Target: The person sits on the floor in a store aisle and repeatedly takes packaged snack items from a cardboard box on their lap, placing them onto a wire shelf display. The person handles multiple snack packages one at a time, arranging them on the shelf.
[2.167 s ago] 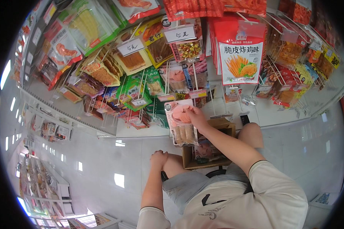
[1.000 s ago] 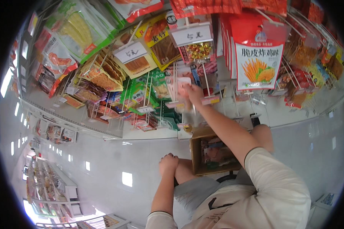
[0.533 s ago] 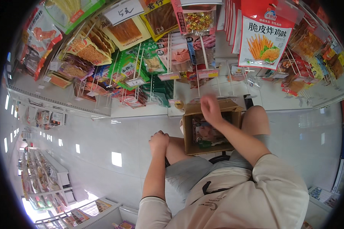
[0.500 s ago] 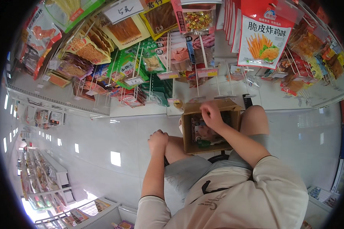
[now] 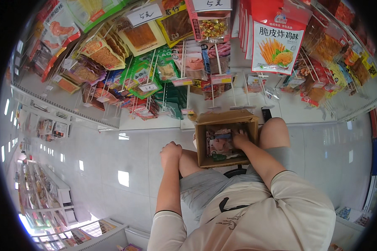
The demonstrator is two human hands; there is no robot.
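Observation:
An open cardboard box [image 5: 200,157] stands between my knees. My right hand [image 5: 240,139] reaches down into its right side, with the fingers partly visible and apart among the contents. Whether a fingertip touches a packet is hard to see. Inside, on the left, lies a clear-and-pink snack packet [image 5: 220,144], and near the front wall is a green packet [image 5: 218,157]. On my left knee rests my left hand [image 5: 171,151], its fingers curled in and nothing visible in it.
Ahead, a shelf rack carries hanging snack packets, including a large red-and-white bag [image 5: 278,39] and green packets [image 5: 141,77]. White hooks [image 5: 233,94] stick out above the box. A small black object [image 5: 267,113] sits on the bottom ledge. More shelving [image 5: 44,190] stands to the left.
My right hand has gone from above the box's far edge down into it. My left hand stays on the knee. The view has shifted slightly.

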